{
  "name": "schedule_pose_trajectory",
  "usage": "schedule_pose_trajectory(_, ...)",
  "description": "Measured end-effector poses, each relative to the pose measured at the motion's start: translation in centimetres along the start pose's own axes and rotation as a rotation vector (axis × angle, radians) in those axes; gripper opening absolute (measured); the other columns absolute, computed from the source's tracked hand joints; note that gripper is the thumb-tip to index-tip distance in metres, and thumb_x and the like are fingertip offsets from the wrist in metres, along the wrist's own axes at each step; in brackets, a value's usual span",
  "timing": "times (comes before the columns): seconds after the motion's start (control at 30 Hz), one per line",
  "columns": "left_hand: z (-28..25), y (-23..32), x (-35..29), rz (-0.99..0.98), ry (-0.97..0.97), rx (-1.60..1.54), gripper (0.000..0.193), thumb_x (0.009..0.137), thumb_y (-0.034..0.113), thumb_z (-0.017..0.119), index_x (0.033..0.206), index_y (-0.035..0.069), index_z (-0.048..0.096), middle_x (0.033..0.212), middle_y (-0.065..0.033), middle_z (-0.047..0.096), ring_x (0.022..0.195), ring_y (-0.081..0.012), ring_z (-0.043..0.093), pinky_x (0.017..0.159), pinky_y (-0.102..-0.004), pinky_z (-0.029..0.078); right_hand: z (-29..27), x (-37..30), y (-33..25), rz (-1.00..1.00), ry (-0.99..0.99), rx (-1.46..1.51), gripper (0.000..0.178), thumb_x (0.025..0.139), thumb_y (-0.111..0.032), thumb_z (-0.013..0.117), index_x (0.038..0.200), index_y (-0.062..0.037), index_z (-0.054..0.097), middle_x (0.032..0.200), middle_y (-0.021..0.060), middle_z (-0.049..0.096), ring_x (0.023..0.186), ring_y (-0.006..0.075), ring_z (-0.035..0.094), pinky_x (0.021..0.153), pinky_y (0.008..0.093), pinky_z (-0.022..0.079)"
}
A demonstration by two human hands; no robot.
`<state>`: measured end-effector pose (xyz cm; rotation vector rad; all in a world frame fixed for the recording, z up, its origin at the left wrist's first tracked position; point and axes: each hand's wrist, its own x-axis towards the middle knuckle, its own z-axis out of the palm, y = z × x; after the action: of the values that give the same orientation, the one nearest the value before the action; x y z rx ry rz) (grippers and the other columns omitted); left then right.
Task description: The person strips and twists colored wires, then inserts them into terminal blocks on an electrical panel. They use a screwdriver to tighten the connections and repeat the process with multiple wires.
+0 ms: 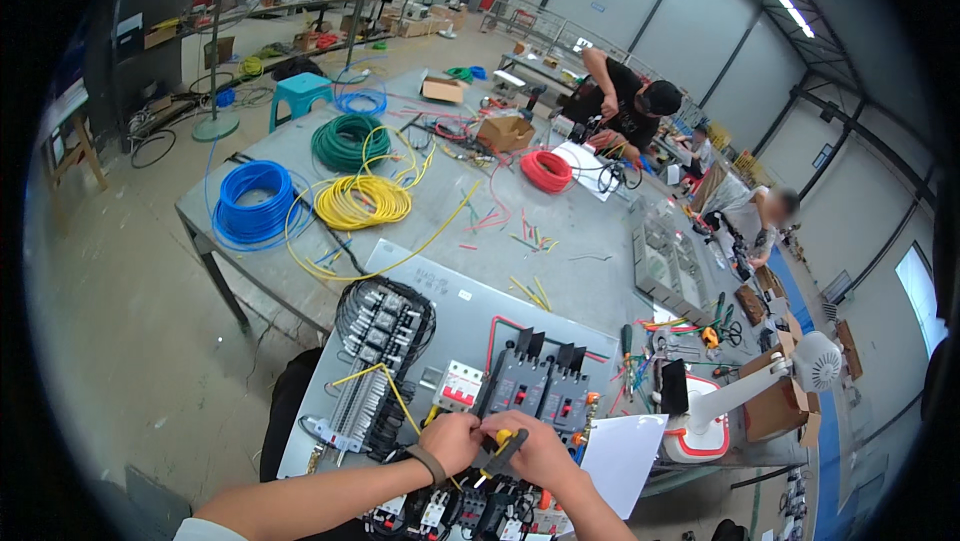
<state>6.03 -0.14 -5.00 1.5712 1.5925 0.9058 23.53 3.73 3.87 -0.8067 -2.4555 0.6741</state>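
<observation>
Both our hands work a yellow-handled screwdriver and a thin yellow wire at the near edge of the grey panel.

Our right hand (pixel 543 449) is closed around the screwdriver (pixel 503 451), its dark shaft slanting down toward the black components at the near edge of the mounting panel (pixel 470 306). Our left hand (pixel 450 438) is curled just beside it, fingers pinched at what looks like the yellow wire (pixel 392 388) that arcs left to the terminal blocks (pixel 368 381); we cannot tell exactly how tight that pinch is. We judge the wire light, springy and slick in its insulation, best held close to its free end so it does not flick away. The screwdriver is stiff and light, best gripped around the fat handle. Black breakers (pixel 540 381) stand just beyond our hands.
</observation>
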Motion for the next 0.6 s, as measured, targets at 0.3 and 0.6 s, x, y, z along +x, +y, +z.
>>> schedule_pose_trajectory(0.3,-0.4,0.7,0.2,-0.032,-0.029,0.059,0.023,0.097,0.026,0.071,0.096,0.005,0.081,0.081,-0.0209,0.074,0.080,-0.0412,0.073,0.073,-0.0496,0.058,2.2,-0.8,1.1,0.184,0.152,-0.043,0.021,0.091,-0.009,0.083,0.106,0.0012,0.071,0.106,0.0172,0.074,0.093,0.0327,0.074,0.078,0.0399,0.059)
schedule_pose_trajectory(0.6,0.3,-0.1,0.0,-0.045,-0.031,0.014,0.026,0.097,0.029,0.073,0.095,0.004,0.081,0.084,-0.0222,0.074,0.081,-0.0427,0.073,0.073,-0.0508,0.057,-0.3,-1.1,1.0,0.119,-0.012,0.130,0.026,0.093,0.000,0.072,0.119,-0.0033,0.072,0.112,0.0158,0.074,0.103,0.0356,0.073,0.090,0.0409,0.059)
